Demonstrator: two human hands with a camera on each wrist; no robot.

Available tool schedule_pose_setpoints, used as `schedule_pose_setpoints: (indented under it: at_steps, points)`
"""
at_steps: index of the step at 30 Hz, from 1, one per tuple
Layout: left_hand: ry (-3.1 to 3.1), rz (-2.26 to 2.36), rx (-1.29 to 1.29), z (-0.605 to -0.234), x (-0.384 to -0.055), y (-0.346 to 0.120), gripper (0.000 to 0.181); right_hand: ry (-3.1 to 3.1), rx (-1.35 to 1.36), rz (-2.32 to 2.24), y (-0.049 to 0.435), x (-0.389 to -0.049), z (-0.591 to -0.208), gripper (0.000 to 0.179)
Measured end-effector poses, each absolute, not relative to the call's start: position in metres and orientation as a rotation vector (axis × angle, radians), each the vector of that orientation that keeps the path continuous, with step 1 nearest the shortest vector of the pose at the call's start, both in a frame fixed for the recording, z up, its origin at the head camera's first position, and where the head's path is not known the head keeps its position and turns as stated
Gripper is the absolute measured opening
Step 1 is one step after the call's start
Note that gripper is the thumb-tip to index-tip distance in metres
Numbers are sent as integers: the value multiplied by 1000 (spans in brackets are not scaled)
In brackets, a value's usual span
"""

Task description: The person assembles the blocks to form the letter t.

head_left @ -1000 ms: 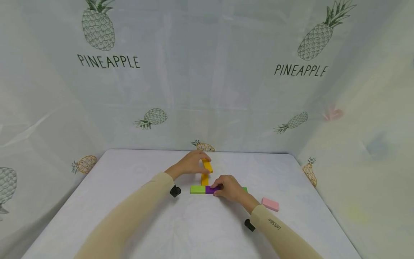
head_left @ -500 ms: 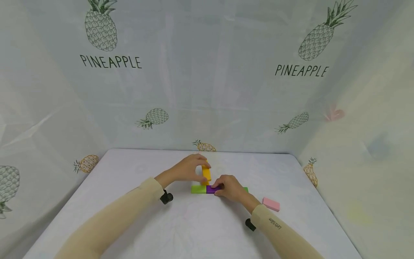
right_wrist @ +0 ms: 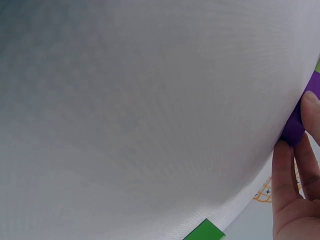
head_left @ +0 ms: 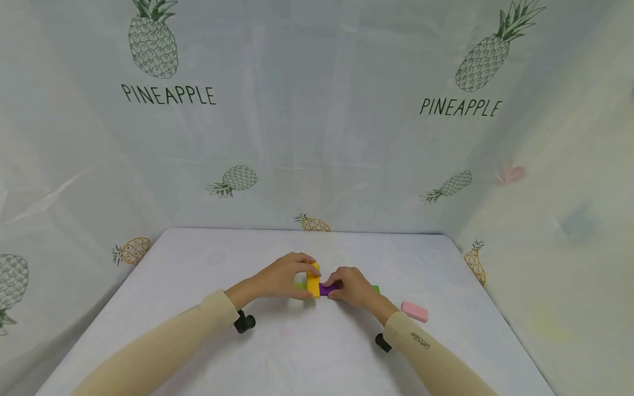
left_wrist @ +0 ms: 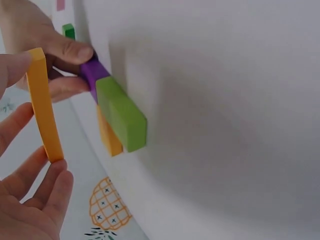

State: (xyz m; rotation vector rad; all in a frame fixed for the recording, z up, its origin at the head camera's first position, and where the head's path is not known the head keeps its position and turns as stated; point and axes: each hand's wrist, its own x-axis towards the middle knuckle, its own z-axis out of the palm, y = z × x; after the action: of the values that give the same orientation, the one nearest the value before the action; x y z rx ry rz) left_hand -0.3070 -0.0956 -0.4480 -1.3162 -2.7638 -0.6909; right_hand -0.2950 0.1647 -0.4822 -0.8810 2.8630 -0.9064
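Note:
My left hand (head_left: 279, 278) holds a yellow-orange block (left_wrist: 44, 110) by its two ends, between thumb and fingers. In the left wrist view that block is raised off the table. Beneath it, seen from the head, lies a light green block (left_wrist: 120, 112), end to end with a purple block (head_left: 326, 289). My right hand (head_left: 353, 289) pinches the purple block, which rests on the tabletop. A second yellow-orange block (left_wrist: 107, 132) lies against the far side of the row, mostly hidden from the head view.
Beyond my right hand shows the end of a darker green block (head_left: 376, 289), also at the bottom of the right wrist view. A pink block (head_left: 414, 311) lies to the right, near my right forearm. The white table (head_left: 277, 352) meets a pineapple-print curtain (head_left: 317, 137) behind.
My left hand has brought the yellow-orange block nearer, from behind the row to over the light green block. The right hand stays on the purple block.

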Motion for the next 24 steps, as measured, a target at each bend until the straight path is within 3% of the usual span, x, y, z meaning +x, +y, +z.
schedule_pose_setpoints:
  at_steps: [12, 24]
  points:
    - [-2841, -751, -1277, -468, -282, -102, 51, 2865, -857, -892, 162, -295, -481, 19]
    - [-2794, -643, -1418, -478, -266, -96, 43, 2871, -841, -872, 162, -293, -480, 19]
